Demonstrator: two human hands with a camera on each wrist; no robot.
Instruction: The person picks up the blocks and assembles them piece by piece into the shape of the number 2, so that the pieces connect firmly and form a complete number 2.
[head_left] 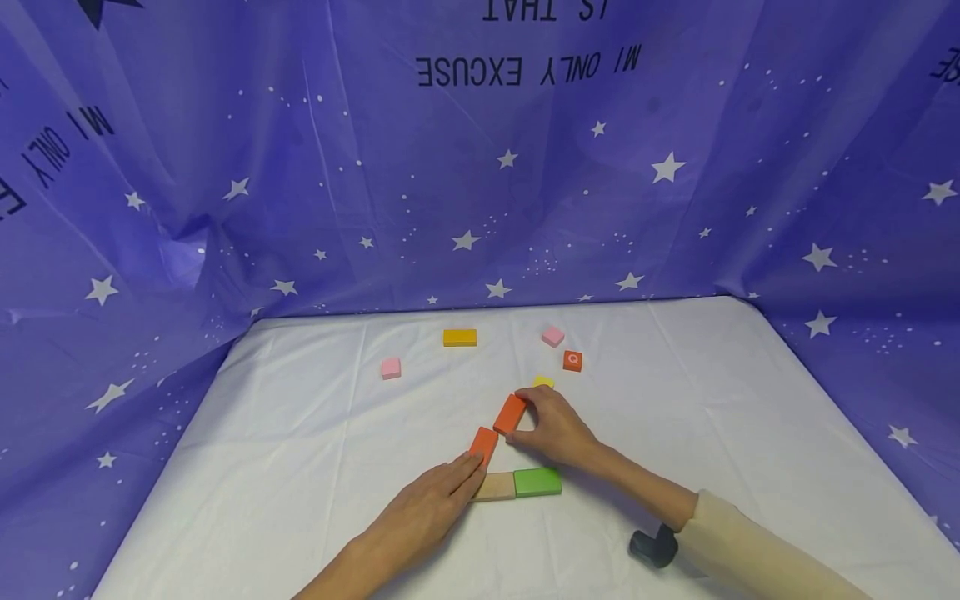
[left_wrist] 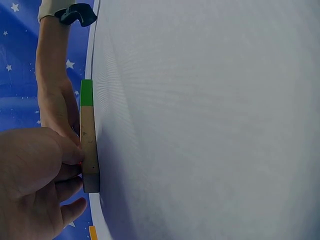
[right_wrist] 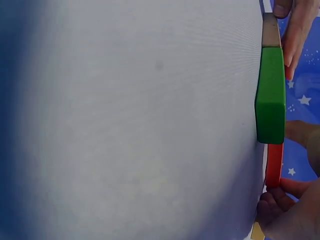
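Observation:
My right hand (head_left: 558,429) pinches a red block (head_left: 510,414) between thumb and fingers; in the right wrist view this red block (right_wrist: 274,165) shows behind the green one. With extended fingers, my left hand (head_left: 427,508) rests on a second red block (head_left: 484,444), partly covering it. The two red blocks lie nearly in line, slanting, their ends close together. Nearer to me, a plain wooden block (head_left: 495,487) and a green block (head_left: 537,482) stand end to end in a row. The left hand hides the wooden block's left part.
Farther back lie a yellow-orange block (head_left: 460,337), two pink blocks (head_left: 391,368) and an orange block with a letter Q (head_left: 572,360). A small yellow block (head_left: 543,382) sits just beyond my right fingers. A purple star-printed curtain (head_left: 465,192) borders the white table (head_left: 300,450).

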